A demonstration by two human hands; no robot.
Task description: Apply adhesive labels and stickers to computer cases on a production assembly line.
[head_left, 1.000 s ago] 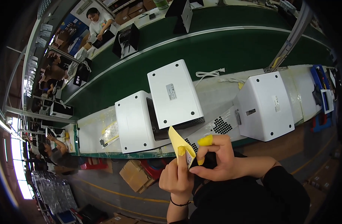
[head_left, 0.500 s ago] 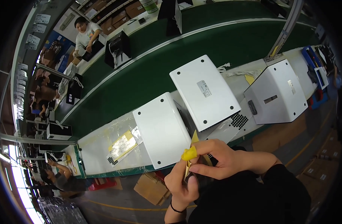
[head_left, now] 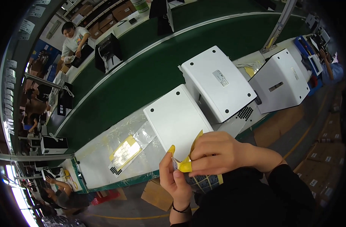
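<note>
My right hand [head_left: 224, 153] has its fingers curled round a sheet of stickers [head_left: 207, 183] with a yellow backing, which bends up beside the fingers. My left hand [head_left: 176, 185] pinches a small pale sticker [head_left: 175, 163] at the sheet's near edge; whether it is loose from the backing cannot be made out. Yellow covers sit on fingertips of both hands. Just beyond them lies a white box-shaped device [head_left: 176, 117] with black round feet up. A second white device [head_left: 218, 83] with a printed label stands to its right.
A third white device [head_left: 280, 83] with a slot stands farther right. Black round pads [head_left: 245, 113] lie near it. Left on the bench is a yellow-backed sheet [head_left: 125, 151]. A green conveyor [head_left: 142, 83] runs behind; a co-worker [head_left: 76, 41] sits across it. Cardboard boxes [head_left: 156, 195] stand on the floor.
My hands have moved apart a little, and the left index finger has straightened upward. The dark sticker grid now shows below my right hand. The view has shifted, so the devices appear farther right.
</note>
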